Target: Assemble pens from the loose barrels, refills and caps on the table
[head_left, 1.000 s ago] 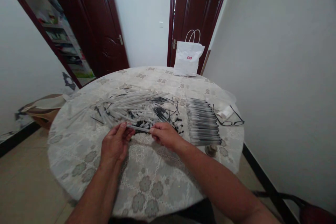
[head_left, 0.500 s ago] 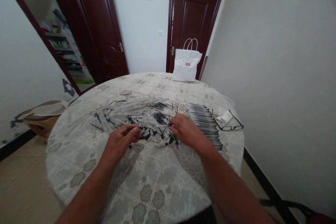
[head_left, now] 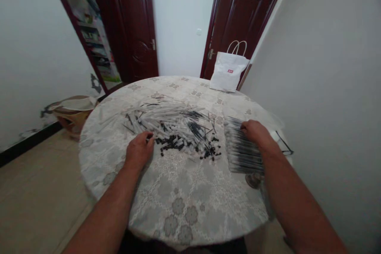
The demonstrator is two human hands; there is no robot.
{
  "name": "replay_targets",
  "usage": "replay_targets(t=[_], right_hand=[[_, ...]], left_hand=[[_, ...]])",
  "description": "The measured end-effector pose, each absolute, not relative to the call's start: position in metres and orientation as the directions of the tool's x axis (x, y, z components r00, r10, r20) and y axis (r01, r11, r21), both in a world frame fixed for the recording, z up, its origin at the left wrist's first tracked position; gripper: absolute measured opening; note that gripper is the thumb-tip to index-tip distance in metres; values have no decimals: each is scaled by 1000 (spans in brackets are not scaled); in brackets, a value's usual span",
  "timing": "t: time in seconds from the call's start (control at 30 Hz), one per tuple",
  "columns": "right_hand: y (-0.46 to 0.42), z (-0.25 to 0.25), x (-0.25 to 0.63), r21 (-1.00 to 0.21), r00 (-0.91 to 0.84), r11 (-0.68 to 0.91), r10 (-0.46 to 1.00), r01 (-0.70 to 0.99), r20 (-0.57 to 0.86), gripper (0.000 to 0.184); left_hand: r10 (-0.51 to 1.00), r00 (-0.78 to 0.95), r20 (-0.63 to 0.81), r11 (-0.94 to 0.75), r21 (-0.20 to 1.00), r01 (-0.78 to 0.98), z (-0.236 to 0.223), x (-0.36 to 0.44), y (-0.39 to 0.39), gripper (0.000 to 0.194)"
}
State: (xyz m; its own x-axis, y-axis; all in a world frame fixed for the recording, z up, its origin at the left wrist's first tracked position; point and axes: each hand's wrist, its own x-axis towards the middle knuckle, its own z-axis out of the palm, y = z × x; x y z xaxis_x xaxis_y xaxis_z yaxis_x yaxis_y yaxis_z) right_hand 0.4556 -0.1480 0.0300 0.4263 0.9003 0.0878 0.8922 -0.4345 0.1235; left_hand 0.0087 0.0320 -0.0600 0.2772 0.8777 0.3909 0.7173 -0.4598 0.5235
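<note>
My left hand (head_left: 139, 149) is at the left edge of the pile of loose pen parts, fingers curled and thumb against them; what it pinches is too small to make out. Beside it lie black pen caps (head_left: 171, 143) and short white pieces. Behind these are white pen barrels (head_left: 160, 113) and thin dark refills (head_left: 196, 130). On the right, my right hand (head_left: 256, 131) reaches over a row of pens (head_left: 242, 154) laid side by side. Its fingertips are closed on a pen at the row's far part, partly hidden by the hand.
The round table has a patterned cloth (head_left: 190, 190). A white paper bag (head_left: 228, 73) stands at its back right edge. Eyeglasses (head_left: 286, 149) lie beyond my right forearm. A brown bag (head_left: 71, 117) is left of the table, and a wall (head_left: 333, 87) rises on the right.
My right hand has moved from the middle of the pile rightward to the pen row. My left hand stays at the pile's left side. The view has shifted left.
</note>
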Motion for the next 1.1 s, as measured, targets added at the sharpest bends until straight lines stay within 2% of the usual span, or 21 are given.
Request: replay_targets(t=[0.13, 0.37, 0.53, 0.67, 0.8, 0.97, 1.1], right_hand=[[-142, 21, 463, 189, 452, -449, 891, 873, 26, 31], [-135, 23, 444, 245, 498, -503, 863, 829, 86, 38], [-136, 43, 415, 251, 424, -436, 900, 864, 103, 34], [-137, 58, 376, 210, 308, -309, 951, 928, 38, 30], [-129, 50, 323, 148, 197, -188, 979, 971, -44, 31], [-112, 19, 288, 139, 269, -253, 956, 957, -115, 30], [-107, 4, 288, 101, 289, -278, 951, 955, -112, 25]], left_hand=[[873, 261, 412, -461, 522, 718, -61, 9, 30, 27], [824, 325, 463, -538, 463, 704, -67, 12, 27, 23], [811, 347, 472, -556, 435, 708, -68, 12, 27, 22], [815, 347, 465, -549, 426, 719, -68, 12, 26, 20], [808, 365, 463, -562, 416, 715, -69, 13, 26, 19], [811, 295, 505, -531, 426, 732, -67, 12, 24, 26], [846, 248, 472, -455, 396, 797, -65, 12, 20, 25]])
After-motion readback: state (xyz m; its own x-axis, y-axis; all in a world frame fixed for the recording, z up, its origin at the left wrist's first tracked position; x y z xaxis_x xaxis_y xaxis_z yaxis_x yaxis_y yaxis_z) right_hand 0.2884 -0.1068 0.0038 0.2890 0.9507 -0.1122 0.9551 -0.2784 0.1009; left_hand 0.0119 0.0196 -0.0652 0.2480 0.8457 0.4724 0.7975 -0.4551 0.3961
